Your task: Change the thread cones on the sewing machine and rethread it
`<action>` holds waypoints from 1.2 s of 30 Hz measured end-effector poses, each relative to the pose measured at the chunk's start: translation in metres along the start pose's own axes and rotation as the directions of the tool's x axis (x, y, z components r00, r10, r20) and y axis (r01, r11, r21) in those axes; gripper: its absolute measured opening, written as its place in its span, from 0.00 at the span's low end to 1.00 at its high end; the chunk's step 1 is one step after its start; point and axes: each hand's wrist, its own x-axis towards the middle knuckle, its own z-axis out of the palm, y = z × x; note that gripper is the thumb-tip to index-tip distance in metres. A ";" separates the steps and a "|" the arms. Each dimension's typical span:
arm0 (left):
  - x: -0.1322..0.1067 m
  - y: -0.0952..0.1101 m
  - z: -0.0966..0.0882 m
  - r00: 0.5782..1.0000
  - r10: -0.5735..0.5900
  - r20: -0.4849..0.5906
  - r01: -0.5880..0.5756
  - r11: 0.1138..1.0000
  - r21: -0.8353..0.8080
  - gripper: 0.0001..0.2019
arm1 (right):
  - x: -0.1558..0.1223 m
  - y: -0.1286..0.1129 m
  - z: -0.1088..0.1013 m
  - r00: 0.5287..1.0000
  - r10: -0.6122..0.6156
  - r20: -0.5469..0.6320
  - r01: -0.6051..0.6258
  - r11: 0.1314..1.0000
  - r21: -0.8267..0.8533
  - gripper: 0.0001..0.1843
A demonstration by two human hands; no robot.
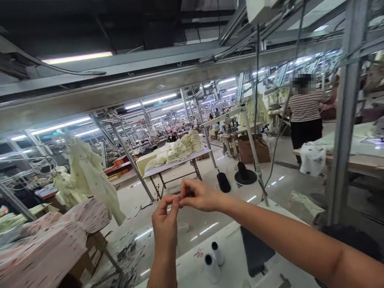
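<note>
My left hand and my right hand meet fingertip to fingertip, raised above the white tabletop. Thumb and forefinger are pinched on each hand. Whatever lies between them is too small or thin to make out. Below, on the tabletop, two white thread cones with dark tops stand upright close together. A small red item lies beside them. To their right is a dark flat panel.
A pale frame post rises past the table near two black thread cones. Cream garments are stacked on a table ahead. Pink fabric covers boxes at left. A metal upright and a person are at right.
</note>
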 end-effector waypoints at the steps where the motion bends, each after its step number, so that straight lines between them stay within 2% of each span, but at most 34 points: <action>1: 0.002 0.000 0.000 1.000 0.021 0.019 -0.022 0.998 0.061 0.14 | 0.000 0.002 0.000 0.998 0.018 -0.059 -0.020 0.999 -0.028 0.14; 3: 0.005 0.002 0.001 0.996 0.040 0.073 -0.053 0.983 0.176 0.14 | -0.002 0.007 -0.002 0.992 0.038 -0.118 -0.047 0.996 -0.081 0.15; 5: 0.008 0.005 0.001 0.989 -0.032 0.147 0.002 0.980 0.197 0.15 | -0.004 0.012 -0.005 0.994 0.031 -0.102 -0.039 0.996 -0.077 0.17; 8: 0.010 0.011 0.005 0.955 -0.202 0.217 0.198 0.979 0.040 0.17 | -0.007 0.020 -0.008 0.996 -0.042 -0.080 0.039 0.998 -0.039 0.12; 10: 0.009 0.013 0.008 0.944 -0.248 0.216 0.264 0.963 -0.049 0.18 | -0.007 0.023 -0.009 0.993 -0.052 -0.106 0.054 0.998 0.015 0.10; 14: 0.006 0.007 0.010 0.940 -0.239 0.242 0.263 0.962 -0.073 0.21 | -0.003 0.024 -0.011 0.991 0.080 -0.106 -0.062 0.984 0.168 0.20; 16: 0.005 0.000 0.009 0.954 -0.229 0.194 0.252 0.962 -0.102 0.22 | 0.000 0.022 -0.014 0.986 0.148 -0.073 -0.133 0.974 0.183 0.26; 19: 0.009 -0.011 0.007 0.983 -0.143 0.116 0.159 0.978 -0.136 0.15 | 0.003 0.020 -0.019 0.975 0.223 0.002 -0.220 0.958 0.183 0.31; 22: 0.015 -0.017 0.009 0.991 0.019 0.129 -0.008 0.997 -0.083 0.12 | 0.004 0.020 -0.025 0.964 0.261 0.050 -0.265 0.948 0.174 0.32; 26: 0.018 -0.021 0.016 0.953 0.246 0.177 -0.259 0.964 0.056 0.09 | 0.005 0.019 -0.033 0.942 0.322 0.091 -0.331 0.935 0.128 0.33; 27: 0.017 -0.022 0.019 0.943 0.286 0.168 -0.300 0.952 0.062 0.07 | 0.006 0.018 -0.035 0.938 0.330 0.107 -0.342 0.932 0.117 0.32; 29: 0.012 -0.025 0.025 0.939 0.333 0.083 -0.336 0.941 0.028 0.04 | 0.005 0.017 -0.037 0.932 0.340 0.125 -0.353 0.930 0.102 0.31; 31: 0.006 -0.028 0.032 0.955 0.293 -0.035 -0.295 0.953 -0.064 0.03 | 0.004 0.017 -0.037 0.940 0.331 0.087 -0.339 0.936 0.095 0.30; 33: 0.000 -0.030 0.040 0.985 0.140 -0.104 -0.162 0.954 -0.253 0.07 | 0.001 0.020 -0.034 0.954 0.296 0.046 -0.300 0.949 0.099 0.28; 36: -0.003 -0.028 0.046 0.992 -0.101 -0.082 0.047 0.867 -0.496 0.13 | -0.003 0.024 -0.029 0.972 0.225 0.069 -0.232 0.966 0.113 0.22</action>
